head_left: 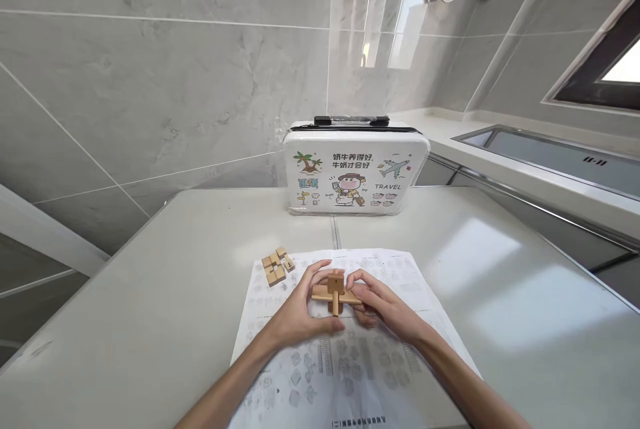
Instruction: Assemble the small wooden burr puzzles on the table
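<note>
Through the remote feed, I'm seeing the wooden bar assembly point(335, 284) sitting above the diagram sheet point(360, 382). The right hand point(377, 299) is pinching its bar's right end; the left hand point(305, 302) is spreading thumb and fingers around it, likely steadying, though I can't tell contact. Loose wooden pieces point(275, 274) are lying at the sheet's far-left corner, presumably within reach.

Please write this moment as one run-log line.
left hand: curled around wooden assembly | right hand: holding its right end | blocks: at far left corner of sheet | case: upright beyond sheet
</note>
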Tool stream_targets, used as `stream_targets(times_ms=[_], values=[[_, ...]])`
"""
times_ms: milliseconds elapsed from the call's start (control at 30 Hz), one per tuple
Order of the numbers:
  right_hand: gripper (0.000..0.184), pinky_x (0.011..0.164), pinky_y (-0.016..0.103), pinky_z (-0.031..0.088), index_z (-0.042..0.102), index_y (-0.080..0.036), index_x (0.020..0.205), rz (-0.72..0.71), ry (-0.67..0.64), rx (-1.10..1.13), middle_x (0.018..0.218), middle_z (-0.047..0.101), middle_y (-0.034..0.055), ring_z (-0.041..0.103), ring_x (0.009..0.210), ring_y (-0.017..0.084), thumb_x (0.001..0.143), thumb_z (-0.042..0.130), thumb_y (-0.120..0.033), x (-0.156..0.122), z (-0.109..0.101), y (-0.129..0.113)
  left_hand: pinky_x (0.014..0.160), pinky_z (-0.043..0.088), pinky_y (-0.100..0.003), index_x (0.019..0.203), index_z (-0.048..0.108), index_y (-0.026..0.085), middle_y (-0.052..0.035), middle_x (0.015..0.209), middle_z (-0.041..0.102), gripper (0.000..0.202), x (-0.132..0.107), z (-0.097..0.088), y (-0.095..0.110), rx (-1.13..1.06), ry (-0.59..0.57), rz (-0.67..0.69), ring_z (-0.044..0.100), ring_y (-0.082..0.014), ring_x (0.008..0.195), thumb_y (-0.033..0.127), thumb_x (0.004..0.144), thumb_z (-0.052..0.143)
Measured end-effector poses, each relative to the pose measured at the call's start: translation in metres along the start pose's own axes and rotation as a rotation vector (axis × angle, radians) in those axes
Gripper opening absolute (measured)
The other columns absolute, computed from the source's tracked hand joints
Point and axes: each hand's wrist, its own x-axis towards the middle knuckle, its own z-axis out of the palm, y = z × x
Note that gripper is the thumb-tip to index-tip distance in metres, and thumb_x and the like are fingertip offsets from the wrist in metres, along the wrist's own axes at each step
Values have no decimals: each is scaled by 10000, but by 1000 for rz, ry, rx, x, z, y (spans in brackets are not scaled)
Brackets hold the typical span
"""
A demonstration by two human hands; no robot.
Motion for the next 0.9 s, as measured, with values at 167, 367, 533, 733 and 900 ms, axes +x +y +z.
stream_targets(times_ms=[167,367,533,733,900], values=[[355,559,253,283,499,-283,1106,-5,-20,-31,675,394,-98,318,525,102,1010,581,-616,1,2,2,1211,399,-547,1481,474,309,-134,1546,548,977,-1,3,8,29,53,-26,502,-358,1450,395,650,980],[363,547,254,258,493,-280,1122,-10,-6,-14,666,411,-103,302,509,97,1000,611,-601,3,1,6,1197,427,-549,1445,547,286,-126,1490,611,896,1,1,10,89,90,5,560,-358,1397,361,657,966],[372,546,255,226,494,-271,1056,6,34,-2,631,405,-106,259,512,102,977,637,-605,3,1,2,1185,451,-528,1459,543,271,-131,1460,633,860,0,-2,7,98,122,48,584,-347,1374,341,693,927],[360,568,260,270,514,-259,1086,-13,84,-30,608,445,-99,321,525,115,981,629,-584,3,-2,3,1187,456,-513,1355,637,300,-104,1545,564,644,0,0,10,-7,90,26,609,-325,1350,366,768,894],[345,565,262,297,522,-253,1099,-56,198,1,628,491,-91,355,518,115,978,639,-555,6,-6,6,926,628,-455,1010,761,222,-98,1666,407,301,4,-1,10,-116,107,12,762,-237,966,471,851,816]])
